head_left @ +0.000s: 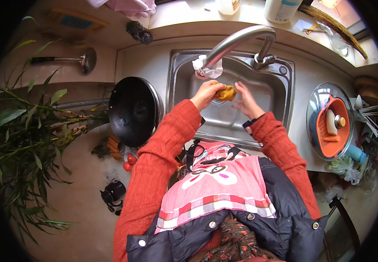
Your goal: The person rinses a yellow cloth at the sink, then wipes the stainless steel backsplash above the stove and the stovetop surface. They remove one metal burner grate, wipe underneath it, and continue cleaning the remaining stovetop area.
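Note:
Over the steel sink (224, 126), my left hand (206, 93) grips a crumpled yellow-brown cloth (226, 93) between thumb and fingers. My right hand (246, 101) is at the cloth's right side, its fingers spread apart and nothing gripped in them. Whether a fingertip touches the cloth, I cannot tell. Above my hands arches the metal faucet (246, 35), with a white cloth-like wrap (207, 67) around its spout. The basin's drain is partly hidden behind the yellow-brown cloth.
A black wok (134, 111) stands left of the sink, its handle pointing toward a leafy plant (36, 131). On the right, a glass lid (313, 109) covers an orange basket (331, 142). A ladle (86, 60) lies at the upper left. Bottles (282, 11) line the sill.

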A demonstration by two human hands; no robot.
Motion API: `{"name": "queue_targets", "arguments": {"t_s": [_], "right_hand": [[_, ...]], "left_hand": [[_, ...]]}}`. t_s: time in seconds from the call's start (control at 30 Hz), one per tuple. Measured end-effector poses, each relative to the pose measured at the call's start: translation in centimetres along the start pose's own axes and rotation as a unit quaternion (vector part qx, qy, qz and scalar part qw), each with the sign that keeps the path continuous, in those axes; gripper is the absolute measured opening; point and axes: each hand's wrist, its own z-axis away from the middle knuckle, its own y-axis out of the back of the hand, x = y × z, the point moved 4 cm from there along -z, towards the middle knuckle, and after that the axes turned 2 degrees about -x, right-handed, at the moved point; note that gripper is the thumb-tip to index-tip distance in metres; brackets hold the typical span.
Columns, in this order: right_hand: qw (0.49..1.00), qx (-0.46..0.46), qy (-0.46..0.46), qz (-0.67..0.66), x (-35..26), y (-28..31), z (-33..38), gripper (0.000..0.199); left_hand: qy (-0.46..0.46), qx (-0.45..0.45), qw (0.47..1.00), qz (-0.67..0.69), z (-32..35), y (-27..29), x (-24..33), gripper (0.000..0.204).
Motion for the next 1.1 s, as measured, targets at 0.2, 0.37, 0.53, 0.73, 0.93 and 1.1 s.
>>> {"name": "queue_targets", "arguments": {"t_s": [0.2,0.37,0.53,0.73,0.93,1.1], "right_hand": [[0.945,-0.008,0.02,-0.326,0.4,-5.7,-0.5,0.034],[0.941,-0.021,0.056,-0.334,0.1,-5.6,-0.8,0.031],[0.939,-0.019,0.023,-0.343,1.6,-6.7,-0.6,0.029],[0.94,-0.024,0.059,-0.336,1.3,-7.6,-0.1,0.032],[0.984,0.027,0.018,-0.176,0.7,-7.8,2.8,0.061],[0.989,0.075,0.057,-0.117,0.8,-7.7,2.2,0.059]], "left_hand": [[-0.24,0.198,0.886,-0.345,0.2,0.2,-1.5,0.022],[-0.291,0.22,0.878,-0.309,0.1,-1.0,-2.7,0.04],[-0.24,0.225,0.891,-0.313,-0.5,0.2,-1.5,0.046],[-0.312,0.183,0.875,-0.32,0.9,-2.1,-1.8,0.035],[-0.389,0.084,0.74,-0.543,2.0,-2.7,-0.7,0.047],[-0.291,0.072,0.893,-0.336,1.2,-1.9,-1.8,0.045]]}}
